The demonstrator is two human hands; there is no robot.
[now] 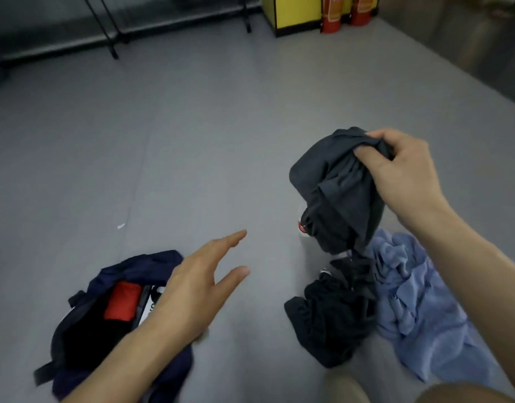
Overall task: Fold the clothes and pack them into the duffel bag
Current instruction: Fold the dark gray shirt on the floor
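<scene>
Our right hand (401, 173) pinches a bunched dark grey garment (337, 193) at its top edge, lifting it clear of the floor (192, 141) so that the cloth hangs in loose, crumpled folds. Our left hand (192, 289) reaches forward with fingers spread and holds nothing, hovering just above the navy duffel bag (139, 266). The bag lies unzipped on the floor at lower left, and inside it we can see a folded red item (122, 301) beside something white with dark print (partly hidden by our wrist). Below the raised garment, a black garment (331, 312) lies in a rumpled heap, touching a crumpled pale blue garment (419, 309) to its right. Far behind stand a yellow cabinet (294, 10) and two red fire extinguishers (331, 16).
</scene>
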